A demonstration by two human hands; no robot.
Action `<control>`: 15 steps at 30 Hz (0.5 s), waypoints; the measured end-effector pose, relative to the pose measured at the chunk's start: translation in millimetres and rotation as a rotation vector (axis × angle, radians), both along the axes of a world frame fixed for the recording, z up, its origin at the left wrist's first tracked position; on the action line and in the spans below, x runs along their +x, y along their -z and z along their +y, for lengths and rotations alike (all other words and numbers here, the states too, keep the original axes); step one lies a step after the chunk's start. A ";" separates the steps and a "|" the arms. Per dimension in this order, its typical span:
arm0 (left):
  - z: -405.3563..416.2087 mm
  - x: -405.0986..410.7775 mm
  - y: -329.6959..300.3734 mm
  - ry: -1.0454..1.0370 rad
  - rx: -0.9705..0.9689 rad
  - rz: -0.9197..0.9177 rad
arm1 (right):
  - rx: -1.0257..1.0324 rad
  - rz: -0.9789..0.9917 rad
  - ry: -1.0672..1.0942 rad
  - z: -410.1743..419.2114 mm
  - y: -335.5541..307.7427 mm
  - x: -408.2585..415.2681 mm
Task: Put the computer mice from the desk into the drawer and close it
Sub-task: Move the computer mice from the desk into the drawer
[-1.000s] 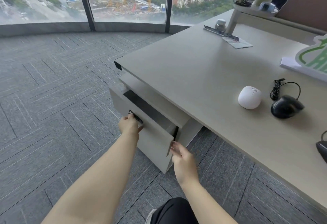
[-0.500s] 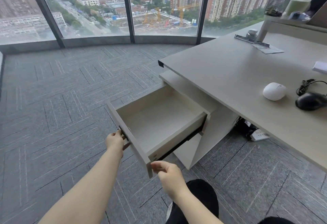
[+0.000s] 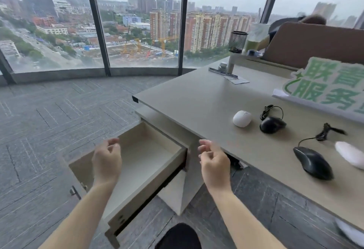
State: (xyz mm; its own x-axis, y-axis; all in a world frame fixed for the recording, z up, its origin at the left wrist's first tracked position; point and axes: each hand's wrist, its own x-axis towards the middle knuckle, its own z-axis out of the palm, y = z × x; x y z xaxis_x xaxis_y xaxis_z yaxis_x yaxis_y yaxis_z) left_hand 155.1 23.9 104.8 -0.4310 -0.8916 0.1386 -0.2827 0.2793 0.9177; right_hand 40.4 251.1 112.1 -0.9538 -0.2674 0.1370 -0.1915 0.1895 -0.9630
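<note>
While the drawer (image 3: 141,162) stands pulled out and bare inside, both hands hang in the air and grip nothing. Left hand (image 3: 107,162) is above the drawer's front part, fingers loosely curled and apart. Right hand (image 3: 214,163) is just off the drawer's right side, near the desk (image 3: 197,99) edge, fingers likewise curled and loose. All the mice lie on the desk to the right of the right hand: a white mouse (image 3: 242,118) nearest, a black mouse (image 3: 272,124) just beside it, a bigger black corded mouse (image 3: 313,162) closer to the person, and a blurred pale mouse (image 3: 350,154) by the frame's edge.
</note>
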 end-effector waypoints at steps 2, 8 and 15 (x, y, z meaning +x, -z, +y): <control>36.7 -52.3 -22.3 0.189 -0.029 0.050 | 0.001 0.097 0.219 33.6 -27.3 -50.7; 149.8 -205.2 -54.6 0.629 -0.077 -0.034 | 0.429 0.148 0.493 104.8 -63.9 -169.9; 194.4 -302.5 -36.3 0.746 -0.203 -0.310 | 0.980 -0.073 0.328 114.0 -56.3 -234.3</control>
State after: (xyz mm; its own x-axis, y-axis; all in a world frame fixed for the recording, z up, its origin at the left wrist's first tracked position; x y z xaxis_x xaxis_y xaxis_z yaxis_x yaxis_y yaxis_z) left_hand -147.4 218.3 141.1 -0.9438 -0.3276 0.0440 -0.1893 0.6450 0.7404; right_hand -193.9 365.0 168.4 -0.9971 0.0444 -0.0617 0.0639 0.9287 -0.3653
